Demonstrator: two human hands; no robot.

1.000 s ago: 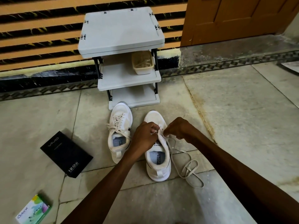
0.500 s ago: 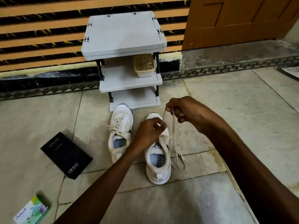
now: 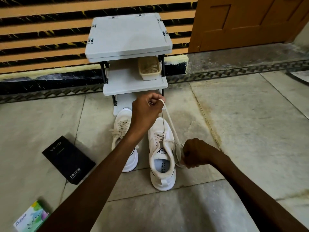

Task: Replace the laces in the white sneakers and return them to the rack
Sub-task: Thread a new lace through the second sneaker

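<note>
— While we look down at the floor (image 3: 242, 118), where do we find the sneakers?

— Side by side on the tiles, toes just before the rack (image 3: 128, 36). The right sneaker (image 3: 161, 164) is in plain view; our left forearm crosses the left sneaker (image 3: 121, 129) and hides part of its heel.

— And our hands?

— Our left hand (image 3: 145, 113) is fisted round the lace (image 3: 169, 122), raised above the toes, and it covers part of the rack's lowest shelf. Our right hand (image 3: 195, 154), fingers curled, grips a bunch of the same lace just beside the right sneaker's collar.

— What else lies about us?

— A beige basket (image 3: 149, 69) sits on the middle shelf. A black box (image 3: 68, 159) lies left of the sneakers, a green packet (image 3: 31, 216) near the bottom corner, and a wooden door (image 3: 247, 20) stands at the upper right.
</note>
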